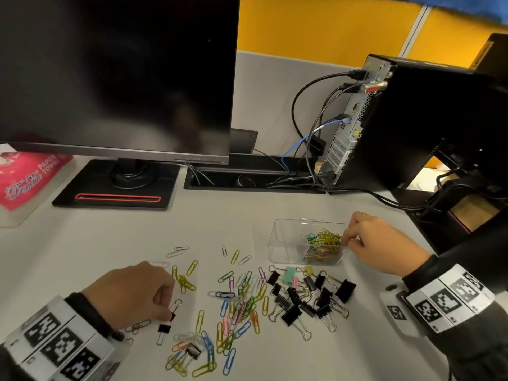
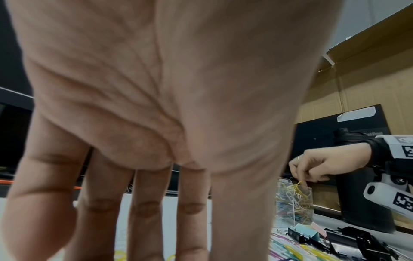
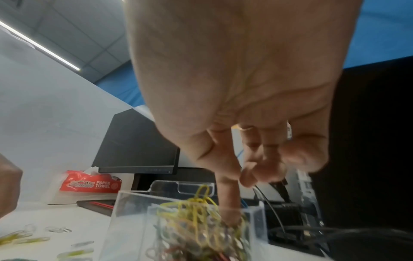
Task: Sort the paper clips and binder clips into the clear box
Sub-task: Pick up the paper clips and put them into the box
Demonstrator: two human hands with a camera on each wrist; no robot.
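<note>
My left hand (image 1: 168, 312) pinches a small black binder clip (image 1: 173, 314) just above the table at the front left. A second small one (image 1: 164, 329) lies beside it. The clear box (image 1: 286, 237) stands at the right; its right compartment holds a heap of coloured paper clips (image 1: 325, 243). My right hand (image 1: 345, 240) reaches over that compartment, one digit (image 3: 229, 199) sunk into the heap and the other fingers curled. Whether it grips a clip is hidden. Loose paper clips (image 1: 236, 301) and black binder clips (image 1: 310, 296) lie scattered between the hands.
A dark monitor (image 1: 118, 72) on a black base (image 1: 115, 188) stands at the back left beside a red paper towel pack (image 1: 30, 177). A computer tower (image 1: 406, 119) with cables (image 1: 302, 138) stands at the back right. A black bottle (image 2: 362, 194) stands behind the box.
</note>
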